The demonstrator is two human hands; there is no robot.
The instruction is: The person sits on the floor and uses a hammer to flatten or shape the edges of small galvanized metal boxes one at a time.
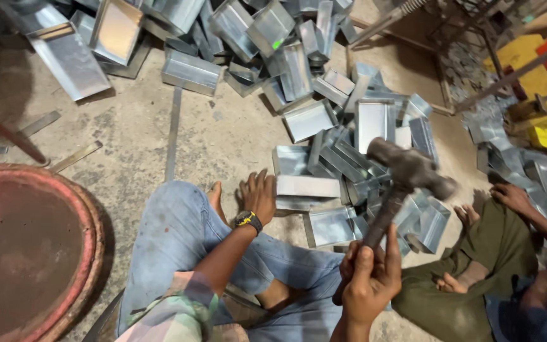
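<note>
Two hands: right hand (370,278) grips blurred hammer (406,174); left hand (259,195) spread on folded metal piece (307,187), partly hiding it.

A round rust-red metal disc (23,250) lies at eight o'clock on the concrete floor (223,136). Flat metal strips (173,133) lie near eleven. At two o'clock stand yellow and red containers (542,79). A seated co-worker's olive trousers (476,272) fill five o'clock.

Single view, taken from the head, aimed steeply down and slightly forward. Concrete floor (223,139) seen close; own knees at near edge, metal trays (324,120) piled far and right.
</note>
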